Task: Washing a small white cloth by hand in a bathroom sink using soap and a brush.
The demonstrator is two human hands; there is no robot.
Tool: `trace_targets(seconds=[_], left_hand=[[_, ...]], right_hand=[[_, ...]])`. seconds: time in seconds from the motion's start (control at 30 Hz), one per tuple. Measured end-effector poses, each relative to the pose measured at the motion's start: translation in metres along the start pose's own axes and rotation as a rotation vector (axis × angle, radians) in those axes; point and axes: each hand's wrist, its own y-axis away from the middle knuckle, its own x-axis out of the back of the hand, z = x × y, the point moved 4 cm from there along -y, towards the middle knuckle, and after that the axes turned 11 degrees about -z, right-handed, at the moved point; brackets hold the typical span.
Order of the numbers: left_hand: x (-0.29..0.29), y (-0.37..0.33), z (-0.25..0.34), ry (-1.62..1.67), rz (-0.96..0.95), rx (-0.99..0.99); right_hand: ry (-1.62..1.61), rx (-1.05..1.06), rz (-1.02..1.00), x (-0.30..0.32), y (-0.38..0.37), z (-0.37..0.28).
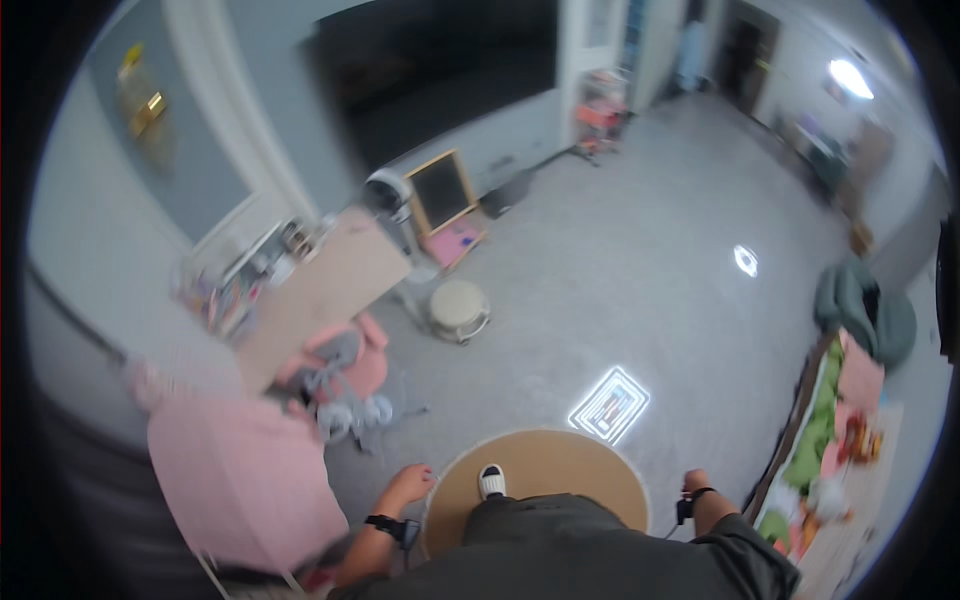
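Note:
My left hand (pixel 408 483) hangs low over the left edge of a round tan mat (pixel 540 458), its fingers slightly bent and apart, holding nothing that I can see. A black strap with a small device (pixel 395 527) sits on that wrist. My right hand (pixel 696 482) hangs to the right of the mat over the grey floor, fingers curled in, with nothing visible in them. A dark band (pixel 692 503) circles the right wrist. One white shoe (pixel 491 481) of mine shows on the mat. Neither hand touches any furniture; the pink-covered piece (pixel 240 475) is nearest my left arm.
Ahead left stand a cluttered desk (pixel 325 290), a pink chair (pixel 350 365), a round stool (pixel 459 308) and a small easel (pixel 441 192). Along the right runs a bed or couch with green and pink covers (pixel 815 440), beyond it a green beanbag (pixel 862 310). Light reflections (pixel 611 404) mark the floor.

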Motion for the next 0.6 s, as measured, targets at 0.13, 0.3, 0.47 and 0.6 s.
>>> trace_targets(seconds=[0.13,0.3,0.47,0.6], left_hand=[[0.075,-0.149,0.120,-0.355,-0.104,-0.189],[0.107,-0.284,0.280,-0.537,-0.202,-0.455],[0.104,-0.411,0.345,-0.281,-0.312,-0.500],[0.083,-0.488,0.293,0.094,-0.560,0.000]], right_hand=[[-0.542,-0.246,0.242,-0.015,0.125,0.061],[-0.921,-0.333,0.206,-0.086,0.117,0.128],[-0.882,-0.258,0.011,-0.146,0.052,0.046],[0.155,0.033,-0.051,-0.058,-0.008,-0.051]])
